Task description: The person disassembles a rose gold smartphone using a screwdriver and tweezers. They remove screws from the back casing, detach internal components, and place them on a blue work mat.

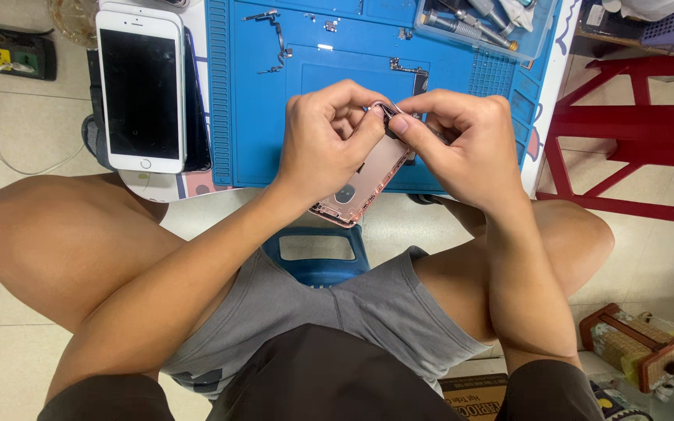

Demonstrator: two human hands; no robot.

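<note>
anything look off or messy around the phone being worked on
Only slightly. The pink phone housing is stripped open, held tilted by the left hand and right hand. Small loose parts lie scattered on the blue mat. Nothing looks spilled or broken.

So the main piece here is a rose-gold phone housing [360, 183], basically just the bare back shell with the screen off. It's held up in the air above the front edge of the blue mat, tilted so its long side runs diagonally, lower end pointing down-left toward the lap. You can see the inner side of the shell with a round dark cutout near the lower end. The top end is mostly hidden, so not much detail visible there. Right at that upper end there's a small dark part with a thin metal loop or bracket [390, 109] sticking up, pinched at the top corner of the housing. Too small to tell exactly what it is.
</note>
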